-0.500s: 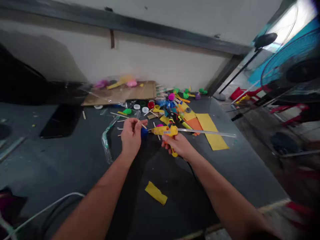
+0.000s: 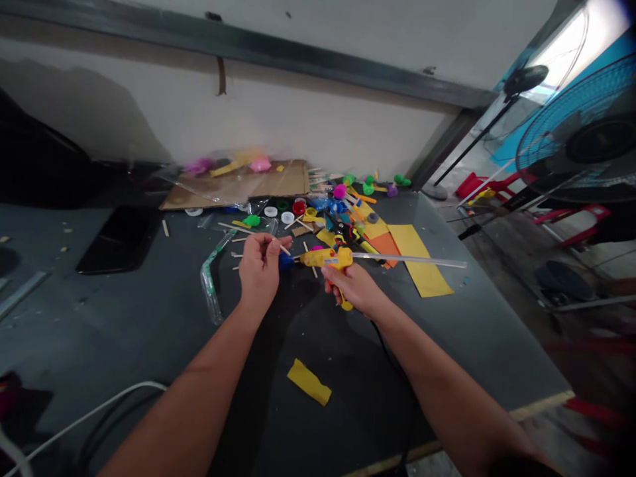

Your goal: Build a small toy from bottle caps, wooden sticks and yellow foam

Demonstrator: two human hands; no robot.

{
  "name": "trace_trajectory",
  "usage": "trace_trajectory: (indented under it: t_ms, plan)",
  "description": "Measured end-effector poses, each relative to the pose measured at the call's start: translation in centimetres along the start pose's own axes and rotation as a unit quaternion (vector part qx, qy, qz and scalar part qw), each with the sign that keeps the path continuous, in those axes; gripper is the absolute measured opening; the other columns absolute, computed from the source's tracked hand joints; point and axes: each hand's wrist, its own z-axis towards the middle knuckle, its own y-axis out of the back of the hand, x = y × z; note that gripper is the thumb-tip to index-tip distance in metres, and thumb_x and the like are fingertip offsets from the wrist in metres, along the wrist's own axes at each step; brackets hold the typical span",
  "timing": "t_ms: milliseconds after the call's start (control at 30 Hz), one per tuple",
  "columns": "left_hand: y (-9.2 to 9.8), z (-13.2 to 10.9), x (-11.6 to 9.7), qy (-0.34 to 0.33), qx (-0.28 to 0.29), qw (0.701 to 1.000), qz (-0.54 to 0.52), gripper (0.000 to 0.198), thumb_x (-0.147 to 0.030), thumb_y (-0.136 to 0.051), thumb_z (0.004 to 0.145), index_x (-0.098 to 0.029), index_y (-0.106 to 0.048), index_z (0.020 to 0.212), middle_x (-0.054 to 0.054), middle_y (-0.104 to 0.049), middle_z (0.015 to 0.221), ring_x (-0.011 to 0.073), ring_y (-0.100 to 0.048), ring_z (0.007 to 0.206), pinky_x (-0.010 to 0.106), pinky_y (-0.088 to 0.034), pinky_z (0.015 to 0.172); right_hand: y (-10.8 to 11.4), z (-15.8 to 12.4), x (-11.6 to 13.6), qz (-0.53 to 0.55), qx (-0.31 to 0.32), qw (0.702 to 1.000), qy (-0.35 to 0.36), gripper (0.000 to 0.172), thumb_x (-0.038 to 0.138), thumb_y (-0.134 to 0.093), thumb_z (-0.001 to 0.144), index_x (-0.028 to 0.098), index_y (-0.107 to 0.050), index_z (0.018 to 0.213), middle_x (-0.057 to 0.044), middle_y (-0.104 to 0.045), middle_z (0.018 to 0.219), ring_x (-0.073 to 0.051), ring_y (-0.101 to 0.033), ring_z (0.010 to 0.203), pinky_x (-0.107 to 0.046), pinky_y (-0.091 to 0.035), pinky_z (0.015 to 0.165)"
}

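My right hand (image 2: 352, 286) is wrapped round the handle of a yellow hot glue gun (image 2: 322, 259). A long clear glue stick (image 2: 412, 260) juts out of the gun's back end to the right. The nozzle points left, close to a small wooden stick (image 2: 285, 250) pinched between the thumb and fingers of my left hand (image 2: 261, 268). Right by the nozzle is a blue round piece (image 2: 285, 261), partly hidden; I cannot tell whether my left hand touches it. A strip of yellow felt-like material (image 2: 309, 382) lies on the dark table in front of my hands.
Behind my hands lie bottle caps (image 2: 287, 217), pliers (image 2: 350, 233), loose sticks and yellow and orange sheets (image 2: 422, 260). Cardboard (image 2: 278, 180) rests by the wall. A black phone (image 2: 119, 240) and clear plastic packaging (image 2: 211, 281) are at left. The gun's black cord (image 2: 390, 351) trails toward the table edge.
Both hands keep almost the same pose, with the glue gun nozzle still near the wooden stick. The whole view has shifted very slightly.
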Motion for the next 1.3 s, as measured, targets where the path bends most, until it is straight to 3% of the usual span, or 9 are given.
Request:
trace_trajectory:
  t_ms: [833,1300]
  plan:
    - [0.04,0.03,-0.39,0.004,0.000,1.000,0.027,0.017,-0.037,-0.047,0.089,-0.021,-0.044,0.092,0.005,-0.068,0.087,0.0176,-0.068,0.080,0.034,-0.053,0.074,0.09,-0.01,-0.30,-0.064,-0.014,0.998,-0.004,0.040,0.043,-0.049,0.086,0.016,-0.053,0.057,0.001,-0.054,0.050,-0.006,-0.050,0.037,-0.016,-0.040,0.041]
    - [0.00,0.04,-0.56,0.001,0.001,1.000,0.030,0.015,-0.035,-0.047,0.089,-0.021,-0.044,0.091,0.004,-0.068,0.085,0.0168,-0.068,0.078,0.033,-0.053,0.074,-0.22,0.01,0.03,-0.034,-0.017,0.999,0.012,0.040,0.041,-0.048,0.087,0.016,-0.053,0.056,0.002,-0.050,0.045,-0.006,-0.048,0.036,-0.016,-0.038,0.039]
